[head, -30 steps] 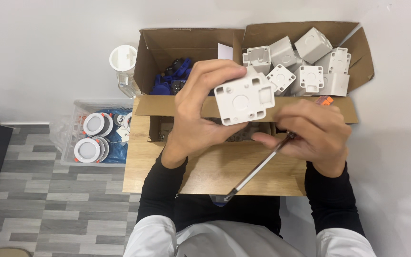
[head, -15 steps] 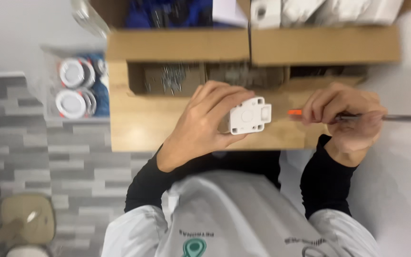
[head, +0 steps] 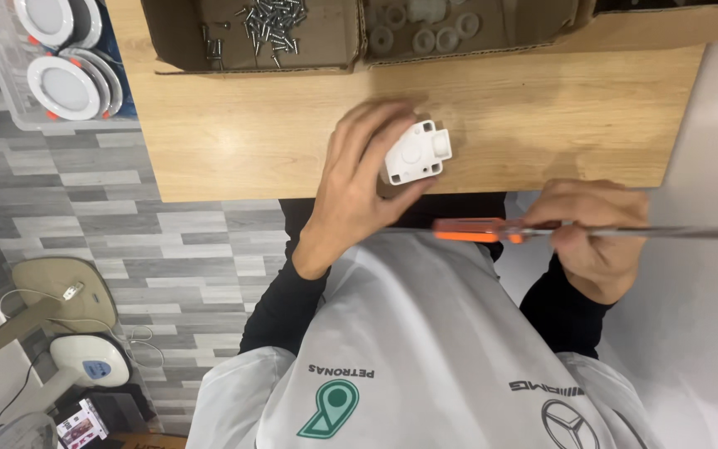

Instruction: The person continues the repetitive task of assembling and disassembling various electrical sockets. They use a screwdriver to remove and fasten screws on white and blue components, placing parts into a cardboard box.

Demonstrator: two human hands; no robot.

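Your left hand (head: pixel 359 187) grips the white plastic housing (head: pixel 416 153) at centre frame, over the wooden table (head: pixel 542 116). It looks light, rigid and smooth, so pinch its flat sides. Your right hand (head: pixel 596 237), lower right, clasps the orange-handled screwdriver (head: pixel 492 230).

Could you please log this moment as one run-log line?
left hand: holds white plastic part | right hand: grips orange-handled screwdriver | wooden table: carries box of screws

Wooden table (head: pixel 542 125), cardboard trays (head: pixel 342 58) on it
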